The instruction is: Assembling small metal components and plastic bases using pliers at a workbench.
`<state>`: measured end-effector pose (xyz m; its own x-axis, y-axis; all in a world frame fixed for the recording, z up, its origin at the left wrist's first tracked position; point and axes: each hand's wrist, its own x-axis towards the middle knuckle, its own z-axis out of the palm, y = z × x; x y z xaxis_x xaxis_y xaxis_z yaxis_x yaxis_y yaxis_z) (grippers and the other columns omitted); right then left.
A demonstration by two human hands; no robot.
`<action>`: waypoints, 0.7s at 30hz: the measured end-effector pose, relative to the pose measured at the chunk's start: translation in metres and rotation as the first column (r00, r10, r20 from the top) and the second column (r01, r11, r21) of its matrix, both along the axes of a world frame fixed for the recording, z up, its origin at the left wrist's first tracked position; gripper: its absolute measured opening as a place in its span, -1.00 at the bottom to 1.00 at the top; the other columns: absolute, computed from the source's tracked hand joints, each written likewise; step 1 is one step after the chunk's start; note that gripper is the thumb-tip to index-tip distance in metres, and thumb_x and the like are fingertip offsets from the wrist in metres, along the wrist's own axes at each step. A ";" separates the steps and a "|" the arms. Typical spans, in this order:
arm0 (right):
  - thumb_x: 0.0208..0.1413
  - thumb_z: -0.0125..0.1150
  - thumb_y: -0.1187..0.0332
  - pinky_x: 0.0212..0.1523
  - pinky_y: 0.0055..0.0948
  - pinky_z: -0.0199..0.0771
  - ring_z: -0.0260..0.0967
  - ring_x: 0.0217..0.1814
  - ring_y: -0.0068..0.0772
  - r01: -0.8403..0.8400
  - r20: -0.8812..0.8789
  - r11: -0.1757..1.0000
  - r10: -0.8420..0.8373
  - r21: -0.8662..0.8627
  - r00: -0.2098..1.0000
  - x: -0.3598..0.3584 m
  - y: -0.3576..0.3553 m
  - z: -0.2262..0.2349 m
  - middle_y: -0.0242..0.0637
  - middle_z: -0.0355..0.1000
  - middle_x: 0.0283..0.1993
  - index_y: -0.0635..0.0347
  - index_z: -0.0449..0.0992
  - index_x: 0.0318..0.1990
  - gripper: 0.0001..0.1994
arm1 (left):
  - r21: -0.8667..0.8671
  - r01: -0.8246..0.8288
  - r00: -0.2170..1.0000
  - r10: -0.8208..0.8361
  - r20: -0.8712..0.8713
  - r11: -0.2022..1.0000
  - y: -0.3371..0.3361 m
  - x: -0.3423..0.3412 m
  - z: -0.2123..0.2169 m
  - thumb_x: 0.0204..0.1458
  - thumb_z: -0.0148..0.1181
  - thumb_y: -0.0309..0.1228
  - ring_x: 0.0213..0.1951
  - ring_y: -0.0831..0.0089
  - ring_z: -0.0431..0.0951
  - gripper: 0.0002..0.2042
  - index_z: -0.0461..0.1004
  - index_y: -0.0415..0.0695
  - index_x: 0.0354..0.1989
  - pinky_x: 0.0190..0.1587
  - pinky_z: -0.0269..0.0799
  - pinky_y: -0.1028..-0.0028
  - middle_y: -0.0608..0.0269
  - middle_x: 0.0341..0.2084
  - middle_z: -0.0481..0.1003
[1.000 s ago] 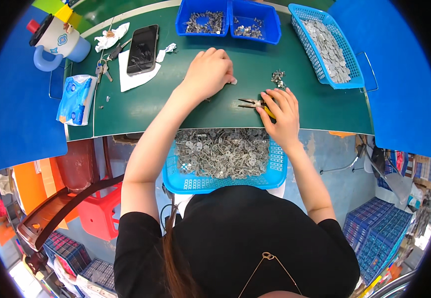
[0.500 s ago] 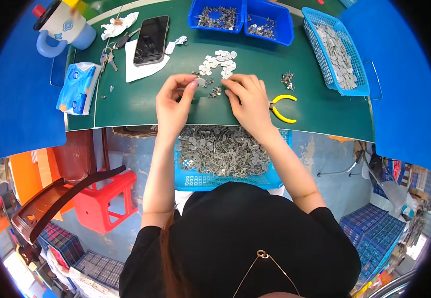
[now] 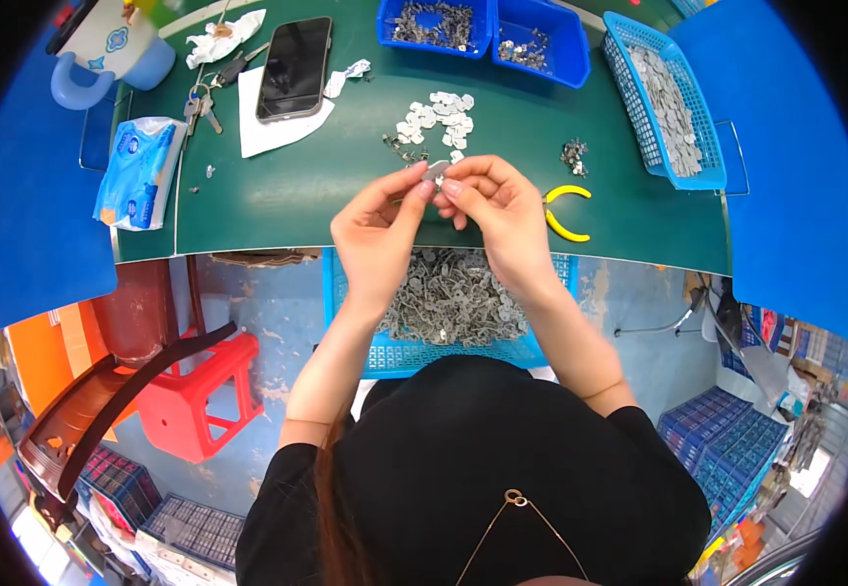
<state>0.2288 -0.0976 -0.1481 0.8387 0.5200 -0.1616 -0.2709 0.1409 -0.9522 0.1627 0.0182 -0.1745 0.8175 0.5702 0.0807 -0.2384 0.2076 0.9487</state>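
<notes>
My left hand (image 3: 383, 227) pinches a flat grey metal plate (image 3: 436, 169) between thumb and forefinger, above the front of the green table. Against its right side my right hand (image 3: 498, 210) is closed, thumb and forefinger pressed together at a tiny shiny metal part (image 3: 440, 180). Fingertips partly cover both pieces, so how they join is hidden. Just beyond the hands lies a loose group of pale flat plates (image 3: 436, 117). Small dark metal fittings (image 3: 404, 148) are scattered beside them, partly behind my left fingers. Yellow-handled pliers (image 3: 569, 213) lie right of my right hand.
Two blue bins (image 3: 541, 73) of small parts stand at the back. A light-blue basket (image 3: 624, 93) of plates is at right, near a small parts pile (image 3: 573, 156). Phone (image 3: 294, 70), keys (image 3: 201, 107), tissue pack (image 3: 138, 174) and mug (image 3: 116, 49) sit left. A parts-filled basket (image 3: 458, 303) is below the edge.
My hands have come together from apart. The left hand has carried the flat plate rightward to meet the right hand's fingertips.
</notes>
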 end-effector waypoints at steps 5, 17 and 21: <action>0.09 0.16 0.51 -0.34 -0.63 0.35 0.42 -0.33 -0.58 0.042 -0.029 0.996 -0.040 0.079 0.999 -0.002 0.000 -0.004 -0.29 0.47 -0.33 0.30 0.41 -0.20 -0.86 | 0.077 0.028 0.999 -0.031 0.042 0.997 -0.004 -0.001 0.002 0.04 0.13 -0.67 -0.24 0.50 0.55 -0.81 0.53 -0.32 -0.16 -0.22 0.50 0.59 0.13 -0.20 0.51; 0.07 0.20 0.49 -0.40 -0.69 0.22 0.30 -0.41 -0.72 0.111 -0.116 0.974 -0.089 0.195 0.989 -0.006 -0.018 0.002 -0.42 0.46 -0.41 0.24 0.39 -0.12 -0.78 | 0.041 0.129 0.987 -0.132 0.088 0.991 -0.025 -0.002 0.007 -0.06 0.22 -0.71 -0.13 0.38 0.54 -0.77 0.50 -0.33 -0.19 -0.05 0.51 0.48 0.07 -0.12 0.47; 0.03 0.27 0.45 -0.44 -0.72 0.16 0.27 -0.43 -0.76 0.011 -0.185 0.987 0.019 0.163 0.983 0.002 -0.039 -0.006 -0.47 0.44 -0.42 0.17 0.44 -0.29 -0.87 | -0.019 0.207 0.973 -0.203 0.112 0.978 -0.029 0.002 -0.002 -0.11 0.26 -0.73 -0.21 0.44 0.55 -0.79 0.48 -0.32 -0.26 -0.15 0.53 0.50 0.11 -0.27 0.52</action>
<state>0.2312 -0.1368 -0.1537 0.8002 0.5553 -0.2266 -0.4410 0.2886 -0.8499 0.1643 -0.0109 -0.1770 0.9046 0.3948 0.1604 -0.2888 0.2914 0.9120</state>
